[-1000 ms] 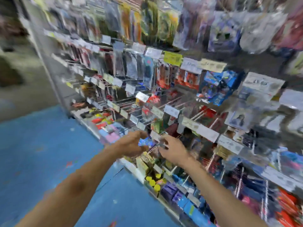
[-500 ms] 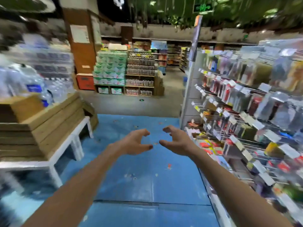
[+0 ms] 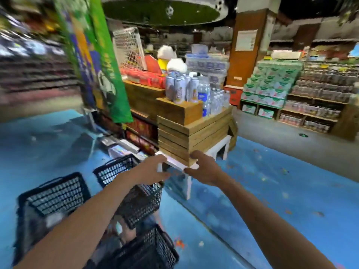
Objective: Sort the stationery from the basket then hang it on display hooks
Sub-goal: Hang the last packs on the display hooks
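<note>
Bare fingers are spreading loose on both hands, curled a bit, gripping nothing. Left hand (image 3: 150, 172) is hanging palm-down w/ fingers apart, in front of the corner of the white table (image 3: 175, 163); right hand (image 3: 204, 168) is reaching beside it, fingers also apart, tips overlapping the lower edge of the stacked pale wooden crates (image 3: 192, 136) in view; contact can't be told. Both forearms are stretching out from the bottom of frame. Under the left forearm, three black plastic mesh baskets are sitting on the blue floor (image 3: 272, 191): one at left (image 3: 52, 195), one in the middle (image 3: 136, 200) just below the left hand, one nearest at bottom (image 3: 151, 251). Contents are too blurred to make out, so stationery can't be confirmed; some pale shapes are showing betw. the baskets. On top of the crates, silver cans (image 3: 180, 88) and clear water bottles (image 3: 213, 98) are standing close together. Behind them a white goal net (image 3: 129, 47) and white plush toys (image 3: 171, 57) are showing. Green banner (image 3: 108, 74) is hanging at left of the crates. Far right, shelves w/ green-white drink packs (image 3: 270, 84) are standing well apart from the hands.
</note>
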`<state>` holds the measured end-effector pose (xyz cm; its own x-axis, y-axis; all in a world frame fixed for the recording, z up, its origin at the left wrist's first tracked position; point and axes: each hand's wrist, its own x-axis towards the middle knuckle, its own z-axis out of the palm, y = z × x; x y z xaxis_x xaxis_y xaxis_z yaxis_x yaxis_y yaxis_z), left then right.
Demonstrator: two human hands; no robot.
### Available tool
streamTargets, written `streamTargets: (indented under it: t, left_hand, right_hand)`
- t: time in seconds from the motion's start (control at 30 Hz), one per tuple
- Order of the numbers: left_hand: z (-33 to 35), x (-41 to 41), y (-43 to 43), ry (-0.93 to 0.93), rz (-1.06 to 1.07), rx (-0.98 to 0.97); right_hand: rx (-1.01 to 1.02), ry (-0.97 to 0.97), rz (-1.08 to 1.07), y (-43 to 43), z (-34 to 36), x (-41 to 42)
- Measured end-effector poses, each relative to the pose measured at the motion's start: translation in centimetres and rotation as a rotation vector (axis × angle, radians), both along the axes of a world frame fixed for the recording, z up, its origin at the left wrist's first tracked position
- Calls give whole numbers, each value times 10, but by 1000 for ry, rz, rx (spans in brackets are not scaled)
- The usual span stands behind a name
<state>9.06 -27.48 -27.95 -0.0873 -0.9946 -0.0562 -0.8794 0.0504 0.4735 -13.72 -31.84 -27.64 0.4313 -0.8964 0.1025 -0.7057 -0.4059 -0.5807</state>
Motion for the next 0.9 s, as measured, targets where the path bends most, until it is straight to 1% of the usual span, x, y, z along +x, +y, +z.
streamTargets:
  t: [0.13, 0.17, 0.23, 0.3, 0.4, 0.57, 0.67, 0.77, 0.9]
  left_hand:
    - [-14, 98, 18, 0, 194, 42]
    - [-18, 129, 32, -6, 272, 62]
    - [-25, 154, 42, -16, 332, 80]
    - [-32, 193, 61, -2, 466, 120]
    - [-36, 239, 89, 48, 619, 170]
    - [-49, 306, 122, 148, 880, 163]
    - [-59, 344, 134, 293, 1051, 109]
    - [-81, 385, 135, 426, 1188, 81]
    - [-127, 446, 118, 557, 1209, 105]
  right_hand:
    - [47, 30, 199, -24, -12, 104]
    - [53, 44, 275, -30, -17, 143]
    - [33, 78, 327, -39, -21, 172]
    - [33, 65, 419, -45, -28, 223]
    - [144, 27, 563, -44, -36, 293]
    - [225, 95, 791, -41, -57, 394]
    - [311, 107, 840, -44, -73, 449]
    - [428, 105, 826, -43, -98, 504]
    - [615, 89, 723, -48, -150, 574]
